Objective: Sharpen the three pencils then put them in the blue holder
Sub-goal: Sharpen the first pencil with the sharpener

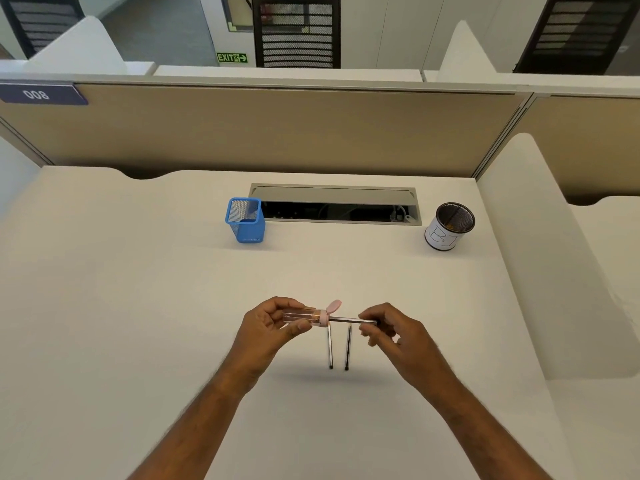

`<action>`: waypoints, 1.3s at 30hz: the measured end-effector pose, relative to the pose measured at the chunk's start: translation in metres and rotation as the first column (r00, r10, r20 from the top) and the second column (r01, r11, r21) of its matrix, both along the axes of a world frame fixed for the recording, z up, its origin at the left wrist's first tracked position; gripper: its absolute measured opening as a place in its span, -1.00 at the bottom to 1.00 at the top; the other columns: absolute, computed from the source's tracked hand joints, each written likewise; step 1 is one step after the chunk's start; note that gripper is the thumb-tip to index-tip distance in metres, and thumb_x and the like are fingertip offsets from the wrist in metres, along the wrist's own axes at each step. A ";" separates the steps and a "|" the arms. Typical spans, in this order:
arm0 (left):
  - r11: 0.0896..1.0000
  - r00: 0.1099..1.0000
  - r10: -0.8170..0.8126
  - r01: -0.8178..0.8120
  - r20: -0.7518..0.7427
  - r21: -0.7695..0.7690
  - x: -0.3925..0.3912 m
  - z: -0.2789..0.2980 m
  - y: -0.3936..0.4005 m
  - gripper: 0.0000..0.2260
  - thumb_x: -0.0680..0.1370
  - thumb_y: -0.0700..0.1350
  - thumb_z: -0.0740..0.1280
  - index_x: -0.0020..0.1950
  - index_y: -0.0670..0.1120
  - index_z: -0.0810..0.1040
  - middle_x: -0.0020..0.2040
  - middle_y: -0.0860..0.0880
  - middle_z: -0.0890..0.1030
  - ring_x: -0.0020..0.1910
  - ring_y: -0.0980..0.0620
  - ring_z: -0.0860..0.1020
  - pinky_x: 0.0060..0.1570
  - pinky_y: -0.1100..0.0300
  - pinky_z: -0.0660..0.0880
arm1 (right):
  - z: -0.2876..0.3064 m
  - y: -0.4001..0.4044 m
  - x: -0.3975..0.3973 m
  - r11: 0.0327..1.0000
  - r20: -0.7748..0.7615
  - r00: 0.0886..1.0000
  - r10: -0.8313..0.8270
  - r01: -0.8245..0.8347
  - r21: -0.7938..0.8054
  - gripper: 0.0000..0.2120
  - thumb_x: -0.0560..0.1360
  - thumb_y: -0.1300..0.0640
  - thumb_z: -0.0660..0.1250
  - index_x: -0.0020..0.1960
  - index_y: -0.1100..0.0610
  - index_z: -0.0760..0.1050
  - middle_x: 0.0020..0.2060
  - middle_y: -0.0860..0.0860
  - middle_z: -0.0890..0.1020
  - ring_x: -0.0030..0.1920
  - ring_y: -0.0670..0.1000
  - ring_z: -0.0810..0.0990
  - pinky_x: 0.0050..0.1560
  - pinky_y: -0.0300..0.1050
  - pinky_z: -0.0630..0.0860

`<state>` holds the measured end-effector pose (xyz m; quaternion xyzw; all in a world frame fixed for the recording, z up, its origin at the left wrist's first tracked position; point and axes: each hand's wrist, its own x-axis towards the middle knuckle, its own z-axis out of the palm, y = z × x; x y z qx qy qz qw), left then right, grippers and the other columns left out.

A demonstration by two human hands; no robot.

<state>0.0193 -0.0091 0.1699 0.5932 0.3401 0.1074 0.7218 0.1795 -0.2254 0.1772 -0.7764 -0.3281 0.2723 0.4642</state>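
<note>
My left hand grips a clear sharpener with a pink cap flipped open. A silver-and-black pencil lies level with its tip inside the sharpener, and my right hand pinches its far end. Both hands hover above the white desk. Two more pencils lie side by side on the desk just below: one on the left, the other on the right, their tips pointing away from me. The blue mesh holder stands empty at the back, left of centre.
A round black mesh cup with a white paper label stands at the back right. An open cable tray is sunk into the desk behind the holder. Beige partitions wall the desk at the back and a white divider on the right.
</note>
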 end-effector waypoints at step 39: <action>0.999 0.999 -0.031 0.031 -0.023 0.012 -0.005 0.001 0.001 -0.74 0.53 -0.31 0.57 0.19 -0.18 0.66 0.10 -0.10 0.83 0.17 -0.07 0.78 0.22 0.11 0.67 | -0.001 0.007 0.000 0.996 -0.048 0.999 0.026 -0.030 -0.085 -0.71 0.73 0.04 0.25 -0.11 0.00 0.64 -0.44 0.06 0.66 -0.40 0.00 0.55 -0.07 0.08 0.57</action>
